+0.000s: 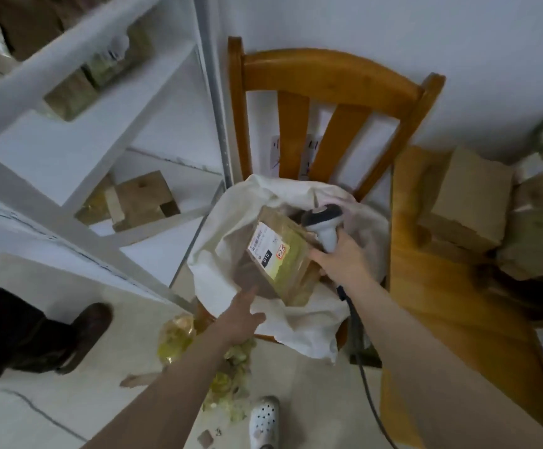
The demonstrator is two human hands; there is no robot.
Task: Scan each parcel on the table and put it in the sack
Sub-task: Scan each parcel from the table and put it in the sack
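A white cloth sack (231,228) lies open on the seat of a wooden chair (325,69). Inside its mouth sits a brown taped parcel (283,257) with a white label facing up. My right hand (338,257) grips the handle of a grey and white barcode scanner (323,222) right beside the parcel, its cable hanging down. My left hand (241,315) reaches toward the sack's near edge with straight fingers, holding nothing. More brown parcels (468,202) are piled on the wooden table (438,319) at the right.
A white metal shelf rack (69,131) with cardboard boxes stands at the left. Crumpled yellowish tape and scraps (182,338) litter the floor under the chair. Another person's dark shoe (92,322) is at the left; a white clog (263,419) is below.
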